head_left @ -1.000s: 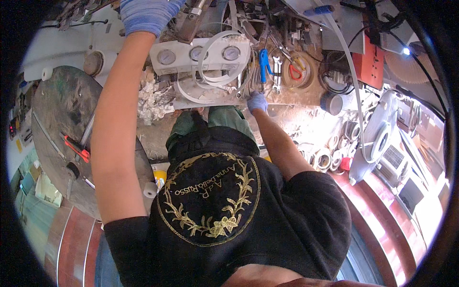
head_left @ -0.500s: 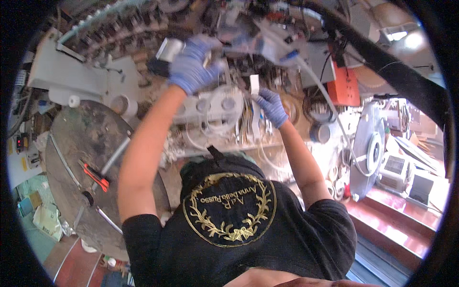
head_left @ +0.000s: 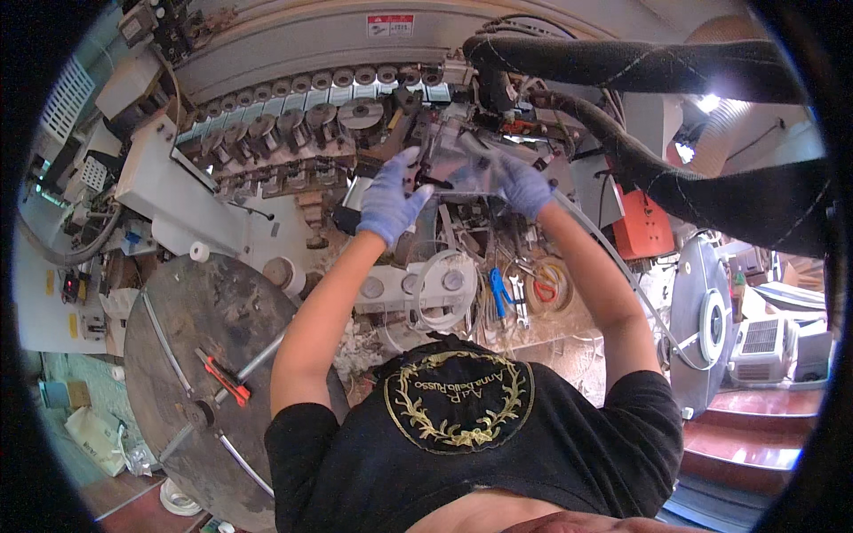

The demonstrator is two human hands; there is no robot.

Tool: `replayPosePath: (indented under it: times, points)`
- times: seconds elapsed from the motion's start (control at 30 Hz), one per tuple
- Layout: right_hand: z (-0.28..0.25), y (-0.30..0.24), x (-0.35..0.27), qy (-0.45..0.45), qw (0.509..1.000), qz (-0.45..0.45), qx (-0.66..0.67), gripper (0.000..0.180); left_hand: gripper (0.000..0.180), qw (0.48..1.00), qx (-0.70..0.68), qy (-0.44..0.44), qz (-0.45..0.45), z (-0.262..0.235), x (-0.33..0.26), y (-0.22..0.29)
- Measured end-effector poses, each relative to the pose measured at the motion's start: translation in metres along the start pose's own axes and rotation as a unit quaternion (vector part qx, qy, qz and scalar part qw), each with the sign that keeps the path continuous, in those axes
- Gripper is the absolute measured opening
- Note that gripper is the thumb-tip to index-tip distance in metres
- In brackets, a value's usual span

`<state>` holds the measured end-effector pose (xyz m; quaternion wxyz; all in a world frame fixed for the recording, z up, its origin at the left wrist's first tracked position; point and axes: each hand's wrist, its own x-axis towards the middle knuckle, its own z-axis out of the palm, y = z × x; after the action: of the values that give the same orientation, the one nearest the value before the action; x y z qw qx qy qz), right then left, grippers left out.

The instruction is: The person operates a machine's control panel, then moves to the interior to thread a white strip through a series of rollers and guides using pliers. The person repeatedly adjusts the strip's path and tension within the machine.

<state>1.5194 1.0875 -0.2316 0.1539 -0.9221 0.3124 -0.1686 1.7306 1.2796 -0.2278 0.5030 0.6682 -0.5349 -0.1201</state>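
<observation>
Closest to the camera, across the lower middle, the person's black shirt (head_left: pixel 577 435) fills the view, and both forearms rise from its sleeves, leaning inward toward each other as they reach away over the bench. To the left, a large dark disc (head_left: pixel 218 302) carries a red-and-black cutter (head_left: pixel 227 379) that slants down to the right. On the bench between the forearms sits a white housing with three gauges (head_left: pixel 410 304), and just right of it lie blue-handled pliers (head_left: pixel 498 291), roughly lengthwise away from the body.

Beyond these, the gloved left hand (head_left: pixel 391 200) is raised with thumb and fingers spread apart, fingertips pointing away and to the right. The gloved right hand (head_left: pixel 526 185) angles up and to the left; its fingers are blurred, so whether they clamp on anything cannot be told. Between the hands is a clear panel (head_left: pixel 464 169), its long axis running roughly side to side and its broad face turned up toward the camera. Whether the left fingertips touch it is unclear.

Farther off, dark rollers (head_left: pixel 321 122) line up to the left of the panel, below a wide grey machine beam (head_left: pixel 284 51).
</observation>
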Motion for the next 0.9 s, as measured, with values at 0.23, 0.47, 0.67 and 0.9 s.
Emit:
replayPosePath:
  times: [0.23, 0.47, 0.67, 0.9]
  points:
    - [-0.001, -0.018, 0.098, -0.054, 0.938, 0.065, -0.337, 0.036, 0.046, 0.941, 0.310, -0.029, 0.129, -0.018, -0.032, -0.030]
    - [0.042, -0.022, 0.132, -0.024, 0.939, 0.078, -0.334, 0.023, 0.045, 0.954, 0.282, -0.015, 0.097, -0.018, -0.035, -0.030]
    - [0.053, -0.022, 0.150, 0.032, 0.938, 0.149, -0.310, 0.020, 0.046, 0.951, 0.289, -0.022, 0.110, -0.020, -0.032, -0.033]
    - [0.062, -0.001, 0.165, 0.045, 0.917, 0.173, -0.357, 0.023, 0.044, 0.958, 0.253, -0.016, 0.134, -0.019, -0.029, -0.026]
